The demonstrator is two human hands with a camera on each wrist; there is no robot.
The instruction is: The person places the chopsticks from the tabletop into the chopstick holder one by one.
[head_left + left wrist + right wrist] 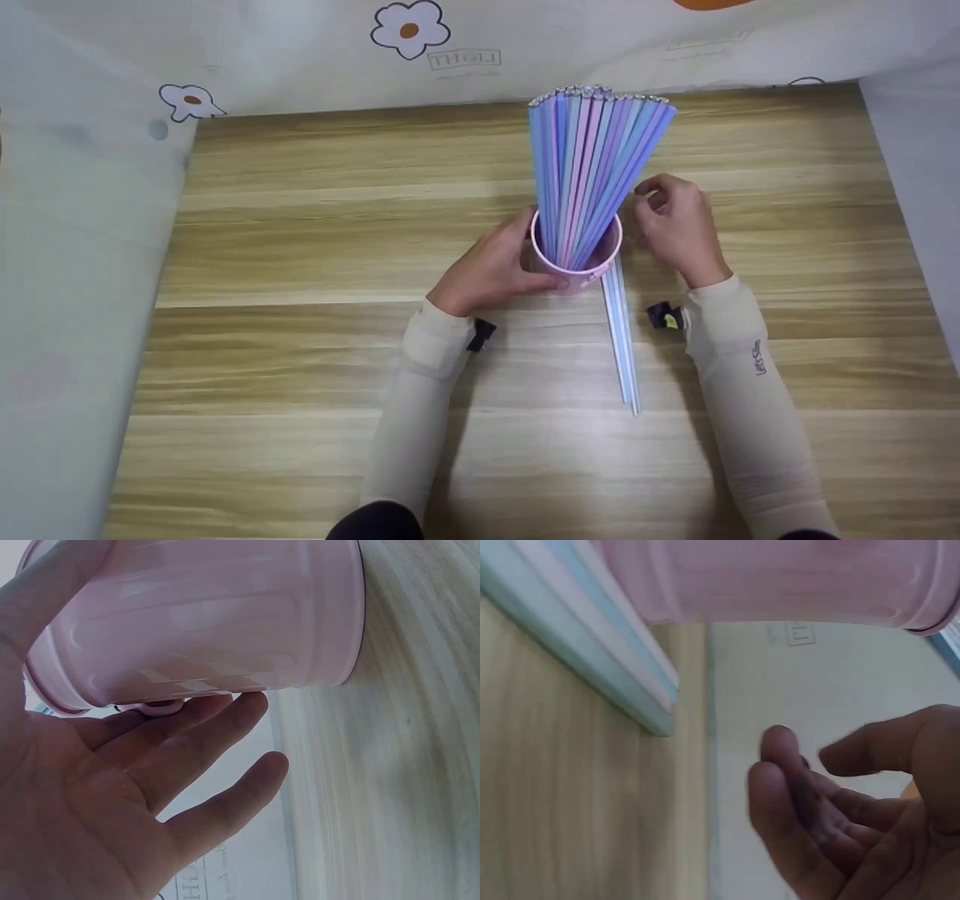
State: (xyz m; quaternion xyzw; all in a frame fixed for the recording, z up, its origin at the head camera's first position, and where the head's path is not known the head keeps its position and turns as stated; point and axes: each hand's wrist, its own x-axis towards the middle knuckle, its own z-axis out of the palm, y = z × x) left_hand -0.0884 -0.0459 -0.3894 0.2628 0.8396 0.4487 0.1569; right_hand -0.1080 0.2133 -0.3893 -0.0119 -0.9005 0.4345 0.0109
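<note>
A pink bucket stands on the table, holding a dense bunch of slim pastel pencils that fan out at the top and end in sparkly tips. My left hand grips the bucket, thumb on the near side and fingers round the other; in the left wrist view the fingertips reach its pink wall. Just right of the bucket, my right hand hovers with loosely bent fingers and holds nothing. A few pale loose pencils lie beside the bucket, their far ends hidden behind it.
The wood-grain table extends on both sides of the arms. Along the back hangs a pale sheet with flower prints. Small black wrist cameras, such as the right one, jut inward from the sleeves.
</note>
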